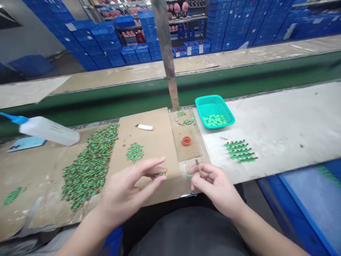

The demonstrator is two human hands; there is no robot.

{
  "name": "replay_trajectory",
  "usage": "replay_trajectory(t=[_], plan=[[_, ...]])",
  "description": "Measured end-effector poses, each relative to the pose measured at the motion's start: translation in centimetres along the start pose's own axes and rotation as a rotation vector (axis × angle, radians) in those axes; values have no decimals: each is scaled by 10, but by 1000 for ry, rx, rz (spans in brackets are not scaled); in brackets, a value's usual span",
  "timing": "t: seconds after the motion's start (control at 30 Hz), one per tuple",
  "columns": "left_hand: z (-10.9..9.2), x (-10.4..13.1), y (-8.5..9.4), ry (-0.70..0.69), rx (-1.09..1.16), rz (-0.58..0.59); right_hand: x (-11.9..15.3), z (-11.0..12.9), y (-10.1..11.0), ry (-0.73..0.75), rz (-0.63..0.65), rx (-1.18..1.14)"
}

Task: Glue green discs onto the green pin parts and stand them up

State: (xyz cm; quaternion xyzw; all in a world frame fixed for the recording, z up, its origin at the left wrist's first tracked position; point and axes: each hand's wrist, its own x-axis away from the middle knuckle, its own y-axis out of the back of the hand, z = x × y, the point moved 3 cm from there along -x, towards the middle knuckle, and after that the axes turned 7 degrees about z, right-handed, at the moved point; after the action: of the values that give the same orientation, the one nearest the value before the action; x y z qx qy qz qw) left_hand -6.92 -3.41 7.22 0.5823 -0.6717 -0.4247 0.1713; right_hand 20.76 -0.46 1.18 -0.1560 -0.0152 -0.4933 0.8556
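My left hand point(133, 183) is closed, with a small green-and-gold piece point(161, 174) between thumb and fingers. My right hand point(211, 181) pinches a thin brown stick with a dark tip point(198, 167), perhaps a small brush. A green disc point(189, 175) shows by its fingertips; whether the fingers hold it is unclear. A small pile of green-and-gold pieces point(135, 152) lies on the cardboard point(151, 145) beyond my left hand. Past my right hand, a small red dish point(187, 141) sits on a brown board point(183, 153). Rows of green discs with dark upright parts point(240, 152) stand to the right.
A large heap of green-and-gold pieces point(90, 163) covers the left side. Behind it a white squeeze bottle point(50, 131) lies tilted. A teal basket point(231, 119) holds green discs. A white-handled tool point(145, 127) lies on the cardboard. A metal post point(165, 46) rises behind.
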Motion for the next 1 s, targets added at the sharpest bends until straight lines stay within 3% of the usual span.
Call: replay_trajectory(t=[0.07,0.17,0.43,0.57,0.7,0.87,1.0], plan=[[-26,-5,-11,-154,-53,26,-8,6,-10,-60,47,-60],[-44,-13,-22,-269,-142,35,-12,9,-17,-104,38,-148],[-45,-5,-49,-294,-209,35,-6,-3,-11,-109,17,-156],[-43,5,-66,-161,-6,-3,5,-15,-4,-88,46,-183],[-46,19,-86,-7,324,-29,21,-31,0,-187,60,-219],[-47,27,-113,368,808,-72,29,-46,-5,-274,76,-358],[-37,22,-115,374,740,-95,25,-42,1,-192,63,-311]])
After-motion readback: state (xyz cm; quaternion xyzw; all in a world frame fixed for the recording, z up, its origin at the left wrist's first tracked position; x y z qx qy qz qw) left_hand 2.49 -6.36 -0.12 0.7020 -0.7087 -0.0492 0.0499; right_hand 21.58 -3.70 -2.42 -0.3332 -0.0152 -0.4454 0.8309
